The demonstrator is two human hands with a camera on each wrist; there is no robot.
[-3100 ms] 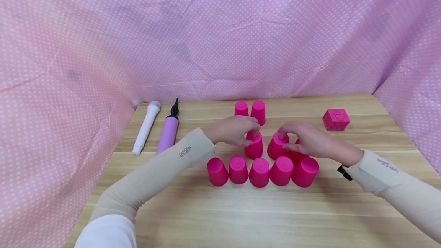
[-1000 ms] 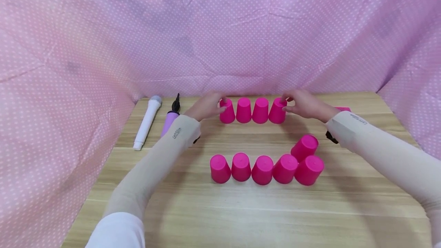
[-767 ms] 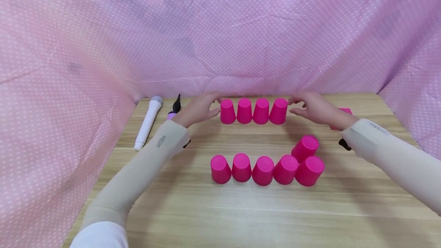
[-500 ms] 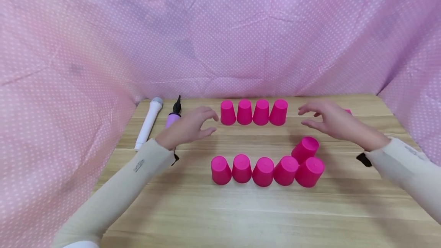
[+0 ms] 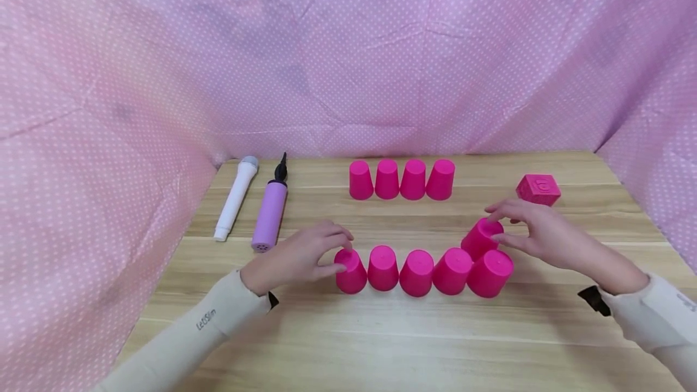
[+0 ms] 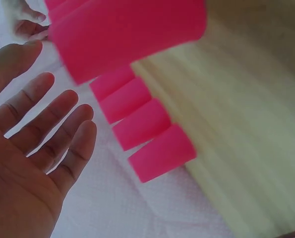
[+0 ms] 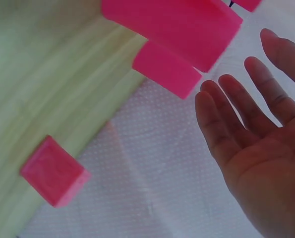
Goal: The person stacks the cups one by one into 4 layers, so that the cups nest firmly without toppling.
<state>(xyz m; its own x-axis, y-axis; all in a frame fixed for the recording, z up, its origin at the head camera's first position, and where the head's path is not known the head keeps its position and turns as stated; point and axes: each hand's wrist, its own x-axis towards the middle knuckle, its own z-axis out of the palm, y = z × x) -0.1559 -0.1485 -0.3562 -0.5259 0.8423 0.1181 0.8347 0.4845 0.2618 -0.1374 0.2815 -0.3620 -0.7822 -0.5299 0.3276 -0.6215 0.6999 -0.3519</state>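
Pink upside-down cups stand in two rows in the head view. My left hand [image 5: 302, 254] is at the leftmost front-row cup [image 5: 351, 272], its thumb and fingers parted near the cup's top. In the left wrist view the fingers look relaxed beside a large near cup [image 6: 127, 34]. At the right, my right hand [image 5: 555, 239] reaches around the top of a single cup [image 5: 481, 241] behind the front row's right end. The right wrist view shows that hand's fingers extended, with a gap to the near cup [image 7: 177, 32]. Neither hand visibly grips a cup.
Several cups form a back row, including its right-end cup [image 5: 440, 180]. A pink block [image 5: 538, 190] lies at the back right. On the left are a white toy microphone [image 5: 235, 201] and a purple hand pump [image 5: 270, 213]. Polka-dot cloth [image 5: 348, 65] hangs behind the wooden table [image 5: 414, 349].
Two cups from the middle now stand at the back row's ends. My hands let go of them, moved apart and came back toward the front cups. The block shows fully again.
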